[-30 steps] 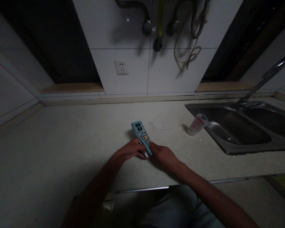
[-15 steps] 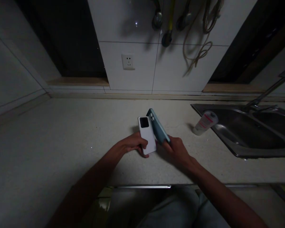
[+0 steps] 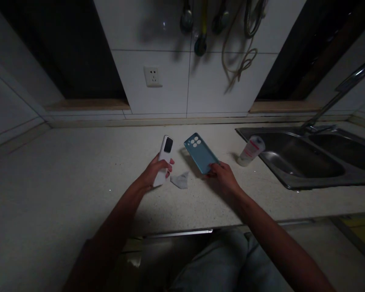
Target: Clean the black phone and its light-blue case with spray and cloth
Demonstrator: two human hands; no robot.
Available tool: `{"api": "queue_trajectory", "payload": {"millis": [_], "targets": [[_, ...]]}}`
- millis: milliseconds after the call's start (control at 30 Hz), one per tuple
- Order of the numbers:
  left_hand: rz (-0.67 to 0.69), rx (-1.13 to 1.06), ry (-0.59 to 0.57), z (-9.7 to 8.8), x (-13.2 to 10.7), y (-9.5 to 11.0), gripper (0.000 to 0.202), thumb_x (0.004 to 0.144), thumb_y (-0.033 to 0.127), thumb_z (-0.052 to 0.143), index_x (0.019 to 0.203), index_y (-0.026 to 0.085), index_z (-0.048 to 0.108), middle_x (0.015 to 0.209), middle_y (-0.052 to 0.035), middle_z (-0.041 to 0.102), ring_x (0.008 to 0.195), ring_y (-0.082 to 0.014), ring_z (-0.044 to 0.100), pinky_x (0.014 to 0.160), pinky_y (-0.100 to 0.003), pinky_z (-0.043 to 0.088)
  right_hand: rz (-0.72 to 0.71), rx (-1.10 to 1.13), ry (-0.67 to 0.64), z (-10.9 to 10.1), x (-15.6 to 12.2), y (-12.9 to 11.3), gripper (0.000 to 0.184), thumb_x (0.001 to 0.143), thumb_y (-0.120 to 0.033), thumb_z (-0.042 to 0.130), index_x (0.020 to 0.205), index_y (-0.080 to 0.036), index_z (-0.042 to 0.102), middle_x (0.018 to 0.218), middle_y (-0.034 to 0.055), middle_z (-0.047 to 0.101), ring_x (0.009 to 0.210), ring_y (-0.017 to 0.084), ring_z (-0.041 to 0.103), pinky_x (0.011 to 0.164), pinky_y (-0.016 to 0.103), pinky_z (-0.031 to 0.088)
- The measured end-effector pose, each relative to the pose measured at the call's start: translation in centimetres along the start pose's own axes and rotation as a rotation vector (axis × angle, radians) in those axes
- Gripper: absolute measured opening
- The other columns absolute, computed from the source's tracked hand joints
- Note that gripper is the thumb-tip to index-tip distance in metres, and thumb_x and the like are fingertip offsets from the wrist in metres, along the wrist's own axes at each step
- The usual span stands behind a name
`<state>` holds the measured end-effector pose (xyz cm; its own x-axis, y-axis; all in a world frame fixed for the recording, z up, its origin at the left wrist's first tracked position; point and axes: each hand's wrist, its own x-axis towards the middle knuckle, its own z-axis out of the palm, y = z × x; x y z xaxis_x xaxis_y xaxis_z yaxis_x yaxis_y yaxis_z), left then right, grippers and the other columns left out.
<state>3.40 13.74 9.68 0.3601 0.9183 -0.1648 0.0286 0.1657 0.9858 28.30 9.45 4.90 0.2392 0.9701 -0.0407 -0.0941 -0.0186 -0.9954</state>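
White phone (image 3: 164,157): in the left hand (image 3: 154,173), above the counter (image 3: 88,174); long axis runs away from the person, camera end far and angled rightward.
Left grip: fingers wrapped about the phone's sides, thumb across its back.
Blue case (image 3: 202,156): right of the phone, apart from it; cutout end far, angled leftward to the phone.
Right hand (image 3: 225,176): nearer the case, pinching its near end.
Gap: no obstruction seen between phone and case; pale scrap (image 3: 180,181) on the counter, just beside the left fingertips.
Cup (image 3: 251,152): right of the case, near the sink (image 3: 310,168).
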Motion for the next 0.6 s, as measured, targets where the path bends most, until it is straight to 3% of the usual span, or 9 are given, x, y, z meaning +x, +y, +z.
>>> {"api": "queue_trajectory", "payload": {"millis": [100, 200, 267, 433, 600], "targets": [[0.070, 0.354, 0.301, -0.5, -0.3, -0.4, 0.065, 0.076, 0.039, 0.059, 0.136, 0.018, 0.046, 0.106, -0.0093, 0.063, 0.088, -0.0214, 0.062, 0.081, -0.037, 0.050, 0.023, 0.020, -0.041, 0.0, 0.0, 0.0, 0.027, 0.065, -0.034, 0.067, 0.084, -0.015, 0.061, 0.073, 0.0030, 0.064, 0.059, 0.015, 0.061, 0.056, 0.030, 0.056], [0.031, 0.732, 0.493, -0.8, -0.5, -1.0, 0.076, 0.082, 0.046, 0.058, 0.148, 0.016, 0.034, 0.135, -0.0199, 0.050, 0.118, -0.0317, 0.055, 0.098, -0.044, 0.044, 0.050, 0.027, -0.037, -0.1, -0.2, 0.1, 0.043, 0.063, -0.027, 0.070, 0.104, -0.018, 0.057, 0.080, 0.0017, 0.066, 0.060, 0.016, 0.064, 0.057, 0.032, 0.059], [-0.018, 0.936, 0.524, -0.9, -0.8, -1.4, 0.079, 0.084, 0.047, 0.056, 0.151, 0.014, 0.030, 0.138, -0.0240, 0.045, 0.121, -0.0358, 0.054, 0.098, -0.046, 0.043, 0.065, 0.016, -0.023, -0.2, -0.5, 0.5, 0.048, 0.065, -0.027, 0.071, 0.109, -0.020, 0.052, 0.083, 0.0010, 0.065, 0.060, 0.016, 0.066, 0.059, 0.035, 0.061], [-0.027, 1.285, 0.523, -1.0, -1.0, -2.6, 0.078, 0.085, 0.053, 0.054, 0.146, 0.007, 0.036, 0.125, -0.0261, 0.052, 0.117, -0.0391, 0.054, 0.093, -0.046, 0.045, -0.009, -0.084, -0.005, -0.9, -1.8, 1.9, 0.053, 0.067, -0.033, 0.071, 0.113, -0.023, 0.047, 0.096, 0.0033, 0.062, 0.073, 0.019, 0.069, 0.066, 0.039, 0.063], [-0.014, 1.405, 0.547, -0.7, -0.7, -3.3, 0.087, 0.083, 0.063, 0.054, 0.144, 0.004, 0.038, 0.125, -0.0287, 0.052, 0.118, -0.0412, 0.051, 0.091, -0.046, 0.045, -0.076, -0.308, -0.001, -1.9, -3.3, 2.7, 0.056, 0.072, -0.039, 0.066, 0.121, -0.018, 0.049, 0.095, 0.0046, 0.064, 0.073, 0.020, 0.066, 0.066, 0.037, 0.059]]}}
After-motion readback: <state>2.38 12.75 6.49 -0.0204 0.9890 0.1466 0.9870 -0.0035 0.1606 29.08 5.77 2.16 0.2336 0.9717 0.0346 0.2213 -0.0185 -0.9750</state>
